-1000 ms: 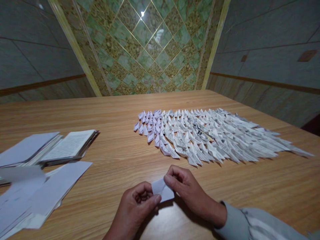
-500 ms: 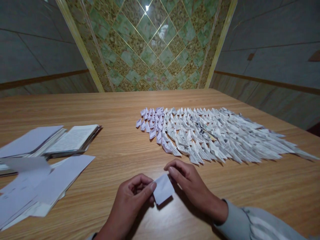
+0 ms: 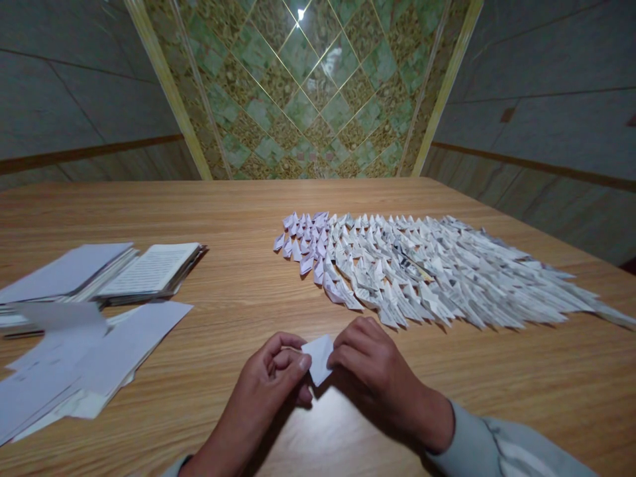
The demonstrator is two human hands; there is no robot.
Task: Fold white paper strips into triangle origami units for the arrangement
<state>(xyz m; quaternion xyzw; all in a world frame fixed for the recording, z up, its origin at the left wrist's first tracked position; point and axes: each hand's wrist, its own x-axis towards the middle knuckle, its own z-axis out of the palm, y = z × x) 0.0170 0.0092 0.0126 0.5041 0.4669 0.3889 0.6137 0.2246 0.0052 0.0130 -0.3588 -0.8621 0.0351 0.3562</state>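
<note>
A small folded piece of white paper (image 3: 318,361) is held between my two hands, just above the table, with one corner toward me. My left hand (image 3: 273,374) pinches its left edge, thumb on top and fingers beneath. On the opposite edge, my right hand (image 3: 377,371) closes its fingertips around the paper. The right hand's curled fingers cover that edge. Beyond the hands stand many folded paper boats (image 3: 397,265) in close rows, pale lilac ones at the left and white printed ones toward the right.
Loose white sheets (image 3: 119,351) lie at the left on the wooden table (image 3: 233,225). Behind them are a stack topped with printed pages (image 3: 152,270) and a stack topped with blank paper (image 3: 69,268). A tiled wall (image 3: 308,99) rises past the far edge.
My right fingers have closed onto the paper's right edge, where they were hovering beside it. The paper has turned and looks narrower. The camera view has shifted slightly.
</note>
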